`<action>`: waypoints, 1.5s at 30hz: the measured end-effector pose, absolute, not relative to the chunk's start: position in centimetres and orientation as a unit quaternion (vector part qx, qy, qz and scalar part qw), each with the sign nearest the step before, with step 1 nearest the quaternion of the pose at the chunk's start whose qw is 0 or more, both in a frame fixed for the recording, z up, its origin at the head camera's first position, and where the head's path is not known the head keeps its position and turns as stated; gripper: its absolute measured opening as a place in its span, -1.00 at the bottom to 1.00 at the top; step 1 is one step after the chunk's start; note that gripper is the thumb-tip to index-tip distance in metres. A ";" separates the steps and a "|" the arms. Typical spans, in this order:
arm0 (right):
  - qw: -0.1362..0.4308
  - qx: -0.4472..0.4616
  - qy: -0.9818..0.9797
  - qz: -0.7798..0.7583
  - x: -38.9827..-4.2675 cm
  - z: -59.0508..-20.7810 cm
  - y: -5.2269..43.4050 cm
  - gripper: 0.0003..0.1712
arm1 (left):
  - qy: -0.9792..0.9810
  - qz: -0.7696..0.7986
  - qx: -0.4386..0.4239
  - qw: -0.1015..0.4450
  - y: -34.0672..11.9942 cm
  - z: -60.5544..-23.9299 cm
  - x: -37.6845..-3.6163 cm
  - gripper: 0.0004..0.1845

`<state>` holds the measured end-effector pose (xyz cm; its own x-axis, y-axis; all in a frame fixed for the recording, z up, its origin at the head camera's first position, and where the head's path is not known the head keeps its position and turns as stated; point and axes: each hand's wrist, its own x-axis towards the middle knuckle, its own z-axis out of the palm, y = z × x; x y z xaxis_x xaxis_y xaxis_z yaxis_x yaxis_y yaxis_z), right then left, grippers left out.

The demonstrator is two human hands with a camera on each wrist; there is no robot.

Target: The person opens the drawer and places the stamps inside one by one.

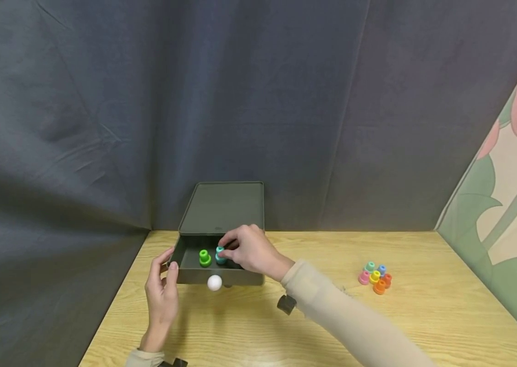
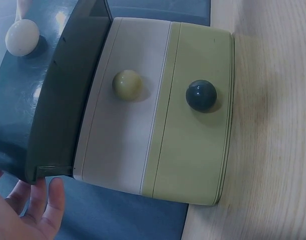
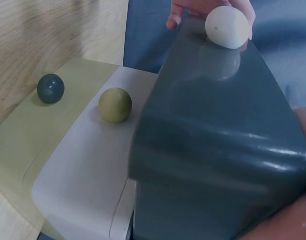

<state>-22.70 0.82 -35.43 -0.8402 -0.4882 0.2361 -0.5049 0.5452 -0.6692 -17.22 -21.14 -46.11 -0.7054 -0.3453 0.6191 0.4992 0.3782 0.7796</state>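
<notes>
A dark green drawer (image 1: 245, 278) with a white knob (image 1: 214, 283) stands pulled out on the wooden table (image 1: 423, 316). Inside it a green peg (image 1: 205, 258) stands upright. Beside it is a teal peg (image 1: 219, 256), which my right hand (image 1: 225, 248) pinches from above. My left hand (image 1: 163, 288) is at the drawer's front left corner, thumb against it, fingers loose. In the left wrist view my left hand (image 2: 35, 210) lies just under the dark drawer (image 2: 57, 100). The right wrist view shows the drawer front (image 3: 218, 140) and its knob (image 3: 227, 26).
Under the dark drawer sit a white drawer (image 2: 117, 135) with a yellowish knob (image 2: 127, 84) and a light green drawer (image 2: 193, 145) with a dark knob (image 2: 201, 95). Several coloured pegs (image 1: 375, 278) cluster on the table to the right. Dark cloth hangs behind.
</notes>
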 end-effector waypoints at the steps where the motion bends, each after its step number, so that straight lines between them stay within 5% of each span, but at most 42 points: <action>1: 0.012 0.281 -0.881 0.381 -22.6 -35.5 0.8 -0.82 | -0.738 -0.556 -0.052 0.379 -21.1 -46.1 -17.2 -0.63; 33: 0.020 0.303 -0.850 0.431 -22.4 -35.4 1.8 -0.78 | -0.730 -0.561 -0.057 0.386 -21.0 -46.1 -17.2 -0.64; 45: 0.084 0.265 -0.809 0.518 -21.4 -36.0 4.7 -0.81 | -0.734 -0.558 -0.048 0.384 -21.0 -46.1 -17.1 -0.64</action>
<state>-21.41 4.75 -35.96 -0.8452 -0.3427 0.4102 -0.5160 0.3231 -0.7933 -17.14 -20.96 -46.07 -0.7006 -0.3579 0.6173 0.4993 0.3721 0.7825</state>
